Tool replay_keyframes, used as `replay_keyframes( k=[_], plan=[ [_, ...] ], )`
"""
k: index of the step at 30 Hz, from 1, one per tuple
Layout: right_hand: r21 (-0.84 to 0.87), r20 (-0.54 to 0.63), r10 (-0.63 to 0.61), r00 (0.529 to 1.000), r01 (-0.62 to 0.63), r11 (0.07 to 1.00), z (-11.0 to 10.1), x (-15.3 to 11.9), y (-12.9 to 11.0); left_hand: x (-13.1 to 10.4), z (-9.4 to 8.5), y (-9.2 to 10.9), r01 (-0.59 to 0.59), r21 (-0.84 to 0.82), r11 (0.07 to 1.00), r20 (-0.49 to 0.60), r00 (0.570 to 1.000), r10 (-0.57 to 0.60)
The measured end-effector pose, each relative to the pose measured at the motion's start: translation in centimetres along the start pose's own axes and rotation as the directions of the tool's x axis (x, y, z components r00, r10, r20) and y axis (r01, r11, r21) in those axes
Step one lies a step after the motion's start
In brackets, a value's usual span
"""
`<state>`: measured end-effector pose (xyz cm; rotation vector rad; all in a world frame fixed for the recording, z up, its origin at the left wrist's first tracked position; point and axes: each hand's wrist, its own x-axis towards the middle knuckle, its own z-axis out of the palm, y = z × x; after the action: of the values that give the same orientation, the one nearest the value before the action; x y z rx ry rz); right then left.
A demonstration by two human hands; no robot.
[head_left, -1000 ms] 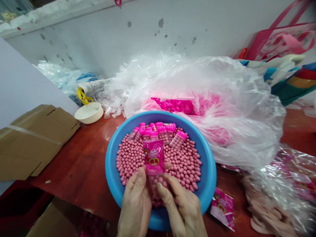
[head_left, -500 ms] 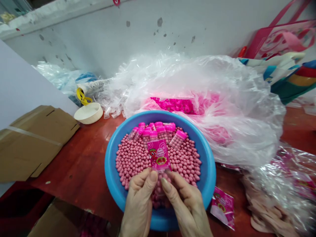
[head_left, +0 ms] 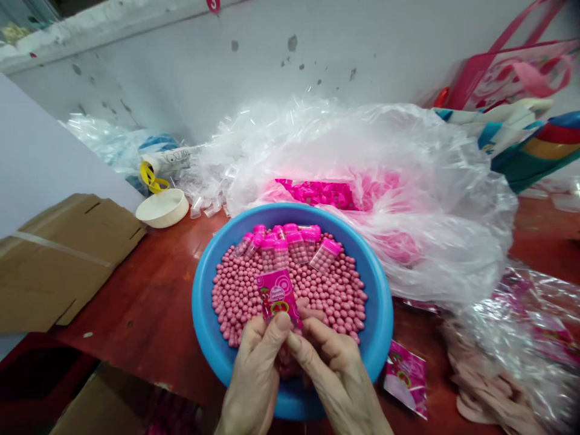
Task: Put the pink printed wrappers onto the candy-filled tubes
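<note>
Both hands are closed over the near side of a blue basin (head_left: 202, 290) full of pink candy balls (head_left: 240, 296). Between them is a pink printed candy packet (head_left: 277, 291), its picture side up. My left hand (head_left: 258, 368) pinches the packet's lower edge with thumb and forefinger. My right hand (head_left: 333, 362) has its thumb and fingers closed at the packet's lower right corner; its lower end is hidden behind the fingers. Just beyond the packet, several small clear bottles with pink caps (head_left: 281, 251) lie on the candy.
Another pink packet (head_left: 405, 377) lies right of the basin. Behind spreads a large clear plastic bag (head_left: 435, 181) with pink caps (head_left: 321, 193). At left are a white dish (head_left: 163, 208) and cardboard (head_left: 63, 260); crumpled plastic (head_left: 534, 338) lies at right.
The packet has come down and slightly left, nearer my hands, and tilted. My right hand has shifted its fingers, now closer to the left thumb. The bottles stay in place.
</note>
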<state>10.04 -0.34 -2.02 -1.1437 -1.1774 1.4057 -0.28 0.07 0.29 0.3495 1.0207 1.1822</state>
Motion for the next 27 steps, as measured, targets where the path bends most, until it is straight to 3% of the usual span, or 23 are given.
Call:
replay_keyframes(
  k=[3,8,12,15,22,27],
  plan=[
    [0.107,0.013,0.063,0.998,-0.064,0.992,0.26,0.34,0.31,0.08,0.09,0.12,0.031,-0.013,0.999,0.029,0.999,-0.031],
    [0.126,0.032,0.061,0.998,-0.064,0.99,0.34,0.35,0.65,0.34,0.1,0.34,0.013,-0.064,0.998,-0.055,0.998,-0.017],
    [0.057,-0.038,0.033,0.999,-0.031,0.998,0.32,0.03,0.73,0.4,-0.19,-0.07,0.098,-0.053,0.994,0.076,0.993,-0.094],
    [0.034,-0.077,0.027,0.997,-0.025,0.999,0.49,-0.17,0.62,0.37,-0.47,-0.5,0.145,-0.07,0.987,0.097,0.986,-0.138],
    [-0.013,-0.135,-0.016,0.991,0.014,1.0,0.64,-0.3,0.92,0.08,-0.38,-0.25,0.127,0.064,0.99,0.219,0.966,-0.138],
    [-0.051,-0.157,-0.091,0.983,0.084,0.995,0.62,-0.09,0.97,0.03,-0.38,-0.04,0.115,0.124,0.986,0.207,0.968,-0.139]
  ],
)
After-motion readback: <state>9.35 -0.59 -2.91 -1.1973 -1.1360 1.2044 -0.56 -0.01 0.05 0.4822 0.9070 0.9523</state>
